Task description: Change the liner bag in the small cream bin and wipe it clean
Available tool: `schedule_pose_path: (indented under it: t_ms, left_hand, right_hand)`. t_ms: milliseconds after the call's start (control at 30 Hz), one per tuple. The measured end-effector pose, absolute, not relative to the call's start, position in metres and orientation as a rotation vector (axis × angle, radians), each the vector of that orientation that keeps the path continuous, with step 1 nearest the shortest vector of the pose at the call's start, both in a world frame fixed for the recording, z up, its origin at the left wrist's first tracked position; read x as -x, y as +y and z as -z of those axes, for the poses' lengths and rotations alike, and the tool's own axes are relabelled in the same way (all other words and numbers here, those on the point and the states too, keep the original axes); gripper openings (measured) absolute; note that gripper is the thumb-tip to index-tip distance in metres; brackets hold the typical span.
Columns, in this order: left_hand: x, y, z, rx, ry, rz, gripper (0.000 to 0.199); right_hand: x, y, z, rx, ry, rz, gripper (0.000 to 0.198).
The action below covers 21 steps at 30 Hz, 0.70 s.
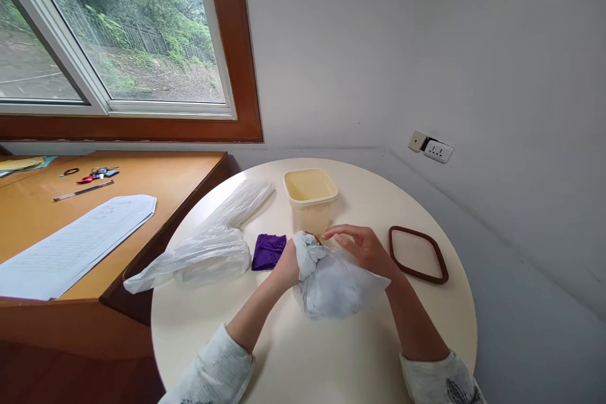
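Observation:
My left hand [286,267] is closed round the gathered, twisted neck of a white plastic bag [338,287], with its fingers mostly hidden behind the plastic. The full part of the bag hangs to the right, over the table. My right hand [358,244] is at the bag's upper edge, its fingers stretched toward the left hand and apart. Just beyond both hands stands a pale yellow square tub [311,205] without a lid on it. A folded purple cloth [269,252] lies beside my left hand. To the right of my right arm lies a brown rounded-square frame [440,265].
A crumpled clear plastic bag [213,246] spreads over the left side of the round white table [303,360]. At the left, a wooden desk [189,170] bears papers [85,243], a pen [84,190] and keys [100,173]. Walls and a window enclose the far side.

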<state>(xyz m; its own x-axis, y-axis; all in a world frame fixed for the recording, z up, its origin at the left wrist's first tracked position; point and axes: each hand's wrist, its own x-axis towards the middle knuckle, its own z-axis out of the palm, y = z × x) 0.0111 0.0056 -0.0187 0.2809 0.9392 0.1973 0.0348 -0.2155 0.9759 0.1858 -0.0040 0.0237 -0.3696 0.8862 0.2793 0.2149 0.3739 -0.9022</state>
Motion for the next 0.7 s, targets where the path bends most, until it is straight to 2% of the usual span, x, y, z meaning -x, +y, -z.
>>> schedule_pose_path:
  t_ms: [200,333,633,700]
  left_hand:
    - [-0.009,0.004,0.018,-1.559,1.035,-1.197,0.011]
    - [-0.008,0.002,0.012,-1.601,1.023,-1.207,0.009]
    - [-0.005,0.001,0.015,-1.631,1.018,-1.259,0.003]
    - [-0.005,0.0,0.018,-1.625,1.033,-1.266,0.003]
  right_hand:
    - [-0.178,-0.032,-0.053,0.924,-1.8,-0.494,0.009]
    - [-0.149,-0.044,-0.049,0.984,-2.037,-0.215,0.011]
    - [-0.12,-0.037,-0.014,1.222,-2.043,0.001,0.009]
    - [-0.119,-0.038,-0.013,1.249,-2.037,-0.001,0.016]
